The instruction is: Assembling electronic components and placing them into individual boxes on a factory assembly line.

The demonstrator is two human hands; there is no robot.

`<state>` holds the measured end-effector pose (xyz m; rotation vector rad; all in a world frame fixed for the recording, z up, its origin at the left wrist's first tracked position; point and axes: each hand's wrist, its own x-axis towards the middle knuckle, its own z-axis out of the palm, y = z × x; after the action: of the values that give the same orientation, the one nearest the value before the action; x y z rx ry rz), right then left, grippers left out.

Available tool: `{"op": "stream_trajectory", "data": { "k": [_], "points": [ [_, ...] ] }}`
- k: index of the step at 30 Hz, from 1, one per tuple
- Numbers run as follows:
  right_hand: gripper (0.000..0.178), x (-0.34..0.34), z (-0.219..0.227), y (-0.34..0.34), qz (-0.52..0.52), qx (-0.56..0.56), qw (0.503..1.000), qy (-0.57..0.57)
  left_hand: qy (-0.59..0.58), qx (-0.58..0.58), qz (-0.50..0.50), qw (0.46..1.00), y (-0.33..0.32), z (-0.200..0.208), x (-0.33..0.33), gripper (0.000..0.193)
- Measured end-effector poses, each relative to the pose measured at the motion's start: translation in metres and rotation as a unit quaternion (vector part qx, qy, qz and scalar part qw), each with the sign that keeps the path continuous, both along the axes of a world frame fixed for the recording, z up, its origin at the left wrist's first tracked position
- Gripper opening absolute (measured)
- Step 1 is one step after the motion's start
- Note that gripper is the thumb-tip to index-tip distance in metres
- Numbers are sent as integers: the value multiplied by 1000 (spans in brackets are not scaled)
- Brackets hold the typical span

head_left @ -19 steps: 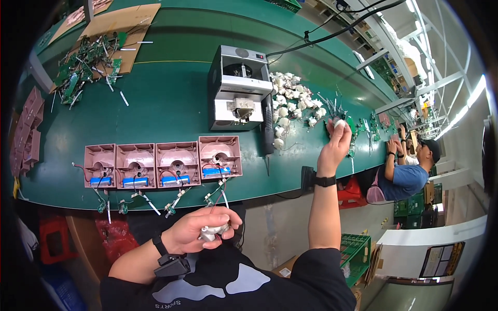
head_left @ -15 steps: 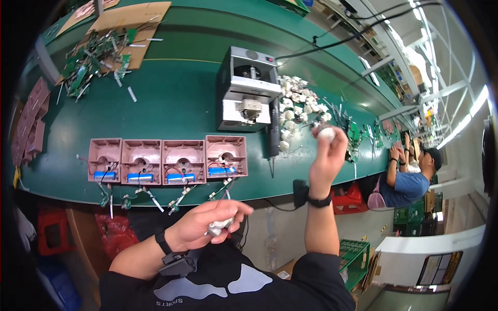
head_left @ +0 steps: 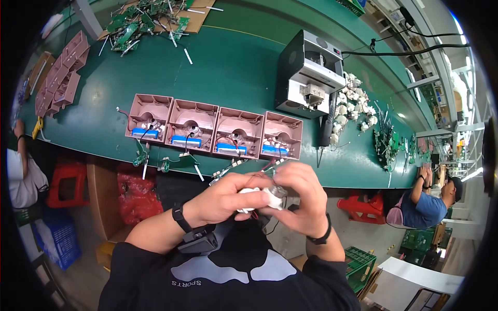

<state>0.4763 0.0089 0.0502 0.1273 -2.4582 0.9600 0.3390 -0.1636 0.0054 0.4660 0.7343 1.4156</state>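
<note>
My left hand [head_left: 225, 199] and my right hand [head_left: 306, 202] meet in front of the bench's near edge. Between them are small white plastic parts [head_left: 275, 199], one with a greyish clear end, and thin red wires. The left fingers are closed round a white piece; the right fingers curl over the clear end. Just beyond, four pinkish housings [head_left: 241, 124] stand in a row, each with a blue battery [head_left: 231, 149] inside. Small green circuit boards [head_left: 165, 165] hang on wires at their near side. Fingers partly hide the white parts.
A grey-black machine [head_left: 311, 75] stands right of the housings, with a black screwdriver-like tool [head_left: 327, 129] beside it. White parts [head_left: 353, 106] lie piled to its right, near green boards [head_left: 386, 140]. More boards [head_left: 148, 23] and housings [head_left: 62, 75] are far left. A co-worker [head_left: 425, 205] sits at right.
My right hand has come back from beside the white pile with a white part and joined my left hand. The view has shifted, so the bench things appear farther right and higher.
</note>
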Motion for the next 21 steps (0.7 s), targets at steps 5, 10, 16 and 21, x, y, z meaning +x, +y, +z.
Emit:
{"op": "stream_trajectory", "data": {
  "k": [5,10,16,21],
  "points": [
    [69,-1,0,1,26,-157,987,-5,-9,49,-37,998,-15,-5,-10,35],
    [58,-3,8,-9,104,37,994,10,-18,76,-51,996,-24,-13,-3,37],
    [46,10,8,-11,113,-95,988,-47,-40,86,-85,992,-25,-17,3,39],
    [36,17,19,7,43,-67,994,-75,-81,52,-82,992,-15,-19,5,39]
  ]
}}
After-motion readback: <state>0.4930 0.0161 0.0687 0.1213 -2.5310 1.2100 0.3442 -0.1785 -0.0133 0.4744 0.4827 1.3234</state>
